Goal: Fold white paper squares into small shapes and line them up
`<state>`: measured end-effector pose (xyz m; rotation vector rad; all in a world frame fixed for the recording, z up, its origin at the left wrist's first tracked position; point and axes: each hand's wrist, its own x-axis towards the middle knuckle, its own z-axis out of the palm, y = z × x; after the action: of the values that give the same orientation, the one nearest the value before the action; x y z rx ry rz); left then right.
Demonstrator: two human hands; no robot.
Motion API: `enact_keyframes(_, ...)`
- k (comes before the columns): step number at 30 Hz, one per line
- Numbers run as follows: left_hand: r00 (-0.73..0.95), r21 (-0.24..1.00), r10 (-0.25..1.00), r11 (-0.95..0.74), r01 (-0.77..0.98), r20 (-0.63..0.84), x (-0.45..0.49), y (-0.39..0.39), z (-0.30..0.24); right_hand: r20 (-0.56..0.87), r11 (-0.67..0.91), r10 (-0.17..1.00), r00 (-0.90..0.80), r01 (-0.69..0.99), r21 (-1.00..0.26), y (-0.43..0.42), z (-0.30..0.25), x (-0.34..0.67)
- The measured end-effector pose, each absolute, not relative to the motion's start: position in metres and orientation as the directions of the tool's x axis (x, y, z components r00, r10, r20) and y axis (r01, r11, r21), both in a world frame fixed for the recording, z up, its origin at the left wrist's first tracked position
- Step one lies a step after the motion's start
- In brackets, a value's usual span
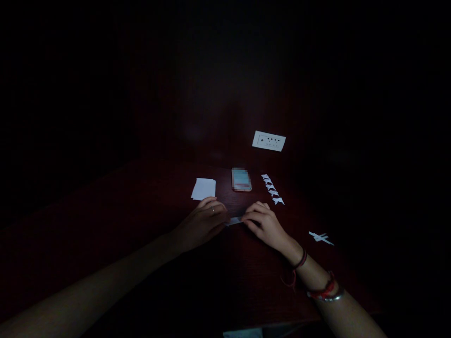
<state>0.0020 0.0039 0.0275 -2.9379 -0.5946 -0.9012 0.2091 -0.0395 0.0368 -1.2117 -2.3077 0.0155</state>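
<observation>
A small piece of white paper (235,220), narrow and perhaps folded, lies between my hands just above the dark table. My left hand (207,218), with a ring on one finger, is closed on the paper's left end. At its right end the fingers of my right hand (264,224) pinch it. Beyond my left hand sits a stack of white paper sheets (204,188). A row of folded white paper pieces (271,188) stretches away past my right hand. Several thin paper strips (320,237) lie crossed to the right of my right wrist.
A phone (241,179) with a lit, blurred screen rests on the dark reddish table (148,206) in front of my hands. Behind it, a white socket panel (268,141) is set in the dark wall. The table's near edge shows below, and the surroundings are very dark.
</observation>
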Motion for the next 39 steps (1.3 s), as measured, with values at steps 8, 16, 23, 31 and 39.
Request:
enact_keyframes(8, 0.928, 0.252, 0.216, -0.958, 0.141, 0.304, -0.005, 0.003, 0.025, 0.228, 0.659, 0.75, -0.621, 0.733, -0.17, -0.031, 0.027, 0.221)
enact_keyframes(16, 0.757, 0.358, 0.54, -0.833, 0.421, 0.367, 0.005, 0.01, 0.009, 0.328, 0.56, 0.822, -0.466, 0.768, -0.31, -0.025, 0.016, 0.219)
enact_keyframes(23, 0.654, 0.33, 0.684, -0.729, 0.6, 0.323, 0.01, 0.007, 0.005, 0.248, 0.55, 0.835, -0.491, 0.759, -0.347, -0.021, 0.014, 0.213)
enact_keyframes(31, 0.636, 0.416, 0.744, -0.654, 0.632, 0.205, 0.014, 0.005, 0.013, 0.264, 0.565, 0.825, -0.5, 0.7, -0.437, -0.023, 0.019, 0.208)
enact_keyframes(39, 0.694, 0.436, 0.676, -0.718, 0.543, 0.248, 0.015, 0.013, 0.005, 0.237, 0.567, 0.822, -0.518, 0.707, -0.422, -0.025, 0.021, 0.207)
